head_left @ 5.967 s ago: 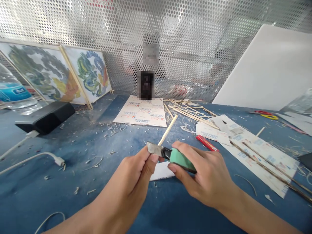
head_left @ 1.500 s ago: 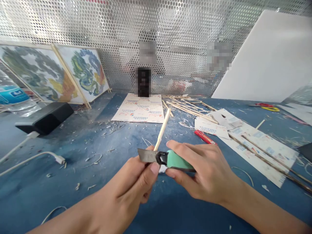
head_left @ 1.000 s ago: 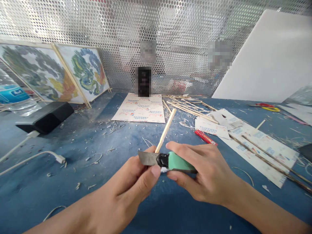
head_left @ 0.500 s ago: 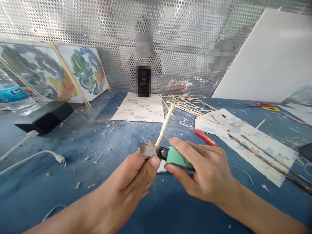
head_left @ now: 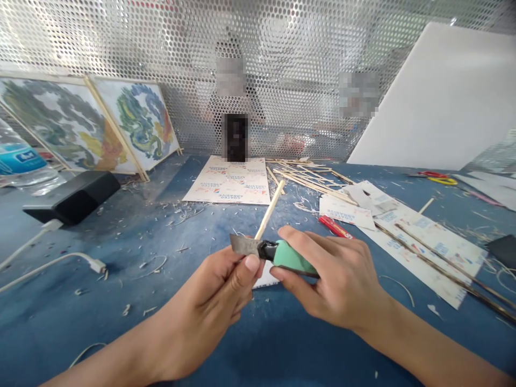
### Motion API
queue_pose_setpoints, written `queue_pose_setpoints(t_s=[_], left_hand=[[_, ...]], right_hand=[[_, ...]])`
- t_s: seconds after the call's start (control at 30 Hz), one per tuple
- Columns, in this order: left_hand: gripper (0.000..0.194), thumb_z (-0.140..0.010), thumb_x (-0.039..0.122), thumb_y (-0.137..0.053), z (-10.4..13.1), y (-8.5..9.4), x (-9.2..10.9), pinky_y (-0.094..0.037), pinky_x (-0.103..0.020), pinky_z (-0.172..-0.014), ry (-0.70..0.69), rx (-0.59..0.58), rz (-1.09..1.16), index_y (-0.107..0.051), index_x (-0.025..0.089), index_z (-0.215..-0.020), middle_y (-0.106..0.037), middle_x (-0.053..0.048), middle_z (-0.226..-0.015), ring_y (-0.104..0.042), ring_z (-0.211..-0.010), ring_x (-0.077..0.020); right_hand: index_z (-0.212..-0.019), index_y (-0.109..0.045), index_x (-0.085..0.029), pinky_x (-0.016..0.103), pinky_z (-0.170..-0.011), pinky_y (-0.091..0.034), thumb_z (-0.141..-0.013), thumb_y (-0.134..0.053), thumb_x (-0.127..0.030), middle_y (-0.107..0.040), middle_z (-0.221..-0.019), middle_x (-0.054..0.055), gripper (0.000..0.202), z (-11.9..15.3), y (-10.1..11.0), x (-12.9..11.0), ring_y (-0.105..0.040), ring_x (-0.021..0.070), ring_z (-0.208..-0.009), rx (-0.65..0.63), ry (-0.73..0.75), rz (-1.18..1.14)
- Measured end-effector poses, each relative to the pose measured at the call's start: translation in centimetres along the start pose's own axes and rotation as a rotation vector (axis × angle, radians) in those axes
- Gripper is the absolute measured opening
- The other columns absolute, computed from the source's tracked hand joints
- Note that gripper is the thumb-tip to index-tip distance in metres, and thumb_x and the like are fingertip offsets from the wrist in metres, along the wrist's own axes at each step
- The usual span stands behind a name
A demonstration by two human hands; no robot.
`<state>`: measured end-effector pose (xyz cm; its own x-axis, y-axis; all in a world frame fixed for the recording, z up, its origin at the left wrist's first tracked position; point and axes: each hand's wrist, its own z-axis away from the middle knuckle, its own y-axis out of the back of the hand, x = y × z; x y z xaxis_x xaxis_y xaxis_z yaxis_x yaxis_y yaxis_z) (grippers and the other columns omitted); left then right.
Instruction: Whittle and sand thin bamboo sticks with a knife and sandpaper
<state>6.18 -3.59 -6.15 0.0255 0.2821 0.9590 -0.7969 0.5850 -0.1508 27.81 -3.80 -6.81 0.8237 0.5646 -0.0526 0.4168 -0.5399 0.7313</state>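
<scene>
Closed around a thin pale wooden strip (head_left: 270,209) is my left hand (head_left: 226,293); the strip points away from me and its near end is hidden in the fingers. My right hand (head_left: 334,279) grips a knife (head_left: 296,257) by its green and black handle. The knife's blade (head_left: 244,245) lies across the strip, pointing left, just above my left thumb. The two hands are close together over the blue table (head_left: 193,226). Part of a white sheet (head_left: 266,278) shows below the hands.
Sandpaper sheets (head_left: 228,188) lie ahead and to the right. Loose wooden strips (head_left: 314,180), a red tool (head_left: 335,227), scissors (head_left: 439,178) and shavings are scattered about. At left are a water bottle (head_left: 24,158), a black box (head_left: 74,196), a white cable (head_left: 60,257) and framed dragon paintings (head_left: 143,121).
The far end of the strip has dipped slightly toward me. Hands and knife stay almost in place, while the whole view has shifted a little.
</scene>
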Motion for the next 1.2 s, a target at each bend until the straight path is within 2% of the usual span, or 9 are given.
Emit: queue_pose_setpoints(t_s=[0.23,0.3,0.4,0.57,0.7,0.77,0.9,1.03,1.2], left_hand=[[0.051,-0.099,0.058,-0.044,-1.0,0.1,0.3,-0.014,-0.021,-0.041,-0.066,0.084,-0.140,-0.036,0.020,-0.066,-0.019,0.009,-0.055,-0.012,-0.046,-0.0064],[0.048,-0.100,0.056,-0.044,-0.9,0.1,0.2,-0.015,-0.020,-0.041,-0.088,0.108,-0.179,-0.040,0.020,-0.068,-0.020,0.009,-0.055,-0.012,-0.047,-0.0072],[0.036,-0.099,0.053,-0.048,-0.4,0.0,-0.2,-0.025,-0.020,-0.043,-0.127,0.180,-0.203,-0.051,0.022,-0.081,-0.030,0.007,-0.059,-0.024,-0.050,-0.0097],[0.032,-0.103,0.046,-0.040,0.0,-0.3,0.0,-0.041,-0.023,-0.054,-0.177,0.142,-0.283,-0.052,0.023,-0.084,-0.045,0.003,-0.068,-0.041,-0.059,-0.0125],[0.025,-0.102,0.044,-0.045,0.0,-0.3,1.0,-0.045,-0.026,-0.064,-0.227,0.241,-0.390,-0.056,0.023,-0.092,-0.054,0.000,-0.079,-0.047,-0.071,-0.0151],[0.024,-0.101,0.044,-0.047,-0.1,-0.3,1.3,-0.046,-0.027,-0.069,-0.230,0.231,-0.402,-0.058,0.023,-0.097,-0.057,-0.001,-0.083,-0.049,-0.075,-0.0163],[0.027,-0.102,0.045,-0.045,-0.4,-0.1,0.8,-0.045,-0.023,-0.067,-0.234,0.187,-0.298,-0.056,0.024,-0.090,-0.049,0.003,-0.073,-0.043,-0.067,-0.0121],[0.031,-0.100,0.047,-0.050,-0.8,0.0,-0.5,-0.037,-0.019,-0.054,-0.196,0.272,-0.190,-0.049,0.023,-0.082,-0.039,0.005,-0.068,-0.034,-0.060,-0.0099],[0.038,-0.101,0.053,-0.043,-0.8,0.2,-0.2,-0.021,-0.020,-0.043,-0.195,0.342,-0.367,-0.051,0.022,-0.081,-0.024,0.007,-0.060,-0.021,-0.052,-0.0095]], right_hand=[[-0.119,-0.064,-0.017,0.029,-0.055,-0.045,-0.094,-0.059,-0.048,-0.078,-0.086,0.002,0.040,-0.1,0.3,-0.3,-0.070,0.0154,-0.060,0.047,-0.030,0.032],[-0.120,-0.063,-0.017,0.029,-0.055,-0.045,-0.094,-0.059,-0.048,-0.078,-0.086,0.002,0.041,-0.1,0.3,-0.3,-0.070,0.0153,-0.060,0.045,-0.034,0.030],[-0.120,-0.063,-0.016,0.028,-0.055,-0.045,-0.095,-0.058,-0.047,-0.078,-0.086,0.003,0.041,-0.2,0.3,-0.2,-0.070,0.0152,-0.061,0.030,-0.019,0.000],[-0.120,-0.063,-0.015,0.028,-0.053,-0.044,-0.095,-0.057,-0.048,-0.077,-0.083,0.003,0.042,-0.2,0.2,0.0,-0.070,0.0155,-0.061,0.016,-0.013,-0.014],[-0.120,-0.063,-0.017,0.028,-0.050,-0.040,-0.095,-0.057,-0.049,-0.078,-0.085,0.002,0.041,0.0,0.0,0.0,-0.069,0.0149,-0.059,-0.005,-0.042,-0.006],[-0.120,-0.062,-0.017,0.028,-0.050,-0.039,-0.095,-0.057,-0.049,-0.077,-0.083,0.001,0.041,0.1,-0.1,0.0,-0.069,0.0149,-0.059,-0.008,-0.047,-0.012],[-0.121,-0.062,-0.017,0.029,-0.049,-0.038,-0.096,-0.056,-0.049,-0.078,-0.085,0.001,0.041,0.2,-0.1,-0.1,-0.069,0.0148,-0.058,-0.007,-0.040,-0.014],[-0.121,-0.061,-0.017,0.029,-0.049,-0.039,-0.095,-0.057,-0.050,-0.079,-0.092,0.003,0.042,0.2,-0.1,-0.3,-0.069,0.0147,-0.058,0.002,-0.044,0.015],[-0.119,-0.062,-0.018,0.030,-0.049,-0.039,-0.096,-0.056,-0.050,-0.079,-0.093,0.003,0.041,0.1,-0.1,-0.3,-0.070,0.0154,-0.058,0.035,-0.076,0.063]])
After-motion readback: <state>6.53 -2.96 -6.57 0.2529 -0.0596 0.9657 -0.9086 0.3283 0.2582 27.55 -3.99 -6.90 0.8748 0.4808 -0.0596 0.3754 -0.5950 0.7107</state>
